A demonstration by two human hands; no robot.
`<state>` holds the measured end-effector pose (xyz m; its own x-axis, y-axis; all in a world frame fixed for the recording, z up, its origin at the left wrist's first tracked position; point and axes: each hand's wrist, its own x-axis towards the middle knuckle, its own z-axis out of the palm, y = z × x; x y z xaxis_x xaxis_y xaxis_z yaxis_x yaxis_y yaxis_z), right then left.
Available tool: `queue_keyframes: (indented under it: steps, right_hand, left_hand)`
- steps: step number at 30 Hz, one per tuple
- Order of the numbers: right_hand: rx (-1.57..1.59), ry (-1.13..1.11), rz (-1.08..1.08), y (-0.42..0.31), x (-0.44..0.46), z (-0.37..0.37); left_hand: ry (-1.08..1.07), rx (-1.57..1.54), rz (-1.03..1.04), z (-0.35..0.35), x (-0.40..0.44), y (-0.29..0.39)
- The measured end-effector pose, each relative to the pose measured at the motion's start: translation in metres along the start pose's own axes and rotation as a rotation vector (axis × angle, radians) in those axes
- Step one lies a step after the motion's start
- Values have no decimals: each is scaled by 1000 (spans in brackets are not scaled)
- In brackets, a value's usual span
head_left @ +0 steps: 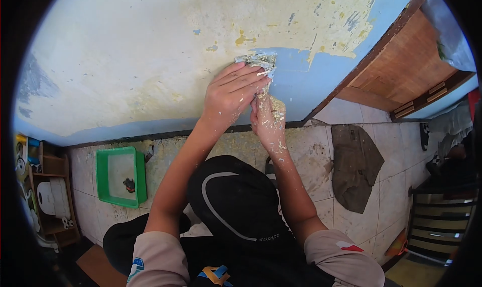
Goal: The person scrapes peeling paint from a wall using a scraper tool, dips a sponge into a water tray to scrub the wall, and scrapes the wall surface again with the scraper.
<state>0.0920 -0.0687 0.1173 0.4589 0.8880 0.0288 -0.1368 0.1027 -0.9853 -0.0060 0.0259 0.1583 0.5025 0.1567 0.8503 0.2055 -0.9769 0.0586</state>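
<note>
Both hands are at the wall, where worn pale paint borders a blue area. My right hand is wrapped round the handle of a scraper, and paint flakes cover its fingers and wrist. The scraper's wide blade lies against the wall at the upper edge of the blue patch, with peeled bits on it. My left hand presses its fingers flat on the blade, the fingers close together. Its palm is hidden from view.
A green tray with a small dark object stands on the tiled floor at the left, near a shelf. A brown cloth lies on the right. Beyond it are a wooden door and a black rack.
</note>
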Motion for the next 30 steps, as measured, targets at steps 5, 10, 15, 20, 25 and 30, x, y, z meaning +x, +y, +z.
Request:
queue_keyframes:
  steps: [5,10,15,20,25,30]
  right_hand:
    - [1,-13,-38,4,3,-4]
    - [97,-11,50,-17,0,3]
    - [41,8,57,-10,-1,-4]
    - [97,-20,60,-17,0,0]
    - [-13,16,-12,-8,3,-12]
    - [81,11,15,-34,9,-8]
  left_hand:
    - [-11,9,0,7,-5,2]
    - [22,22,40,-5,12,0]
    - [-20,-46,-9,5,5,7]
    - [-7,4,39,-7,21,4]
    - [-35,-68,-12,6,12,11]
    - [15,-15,27,-2,37,4]
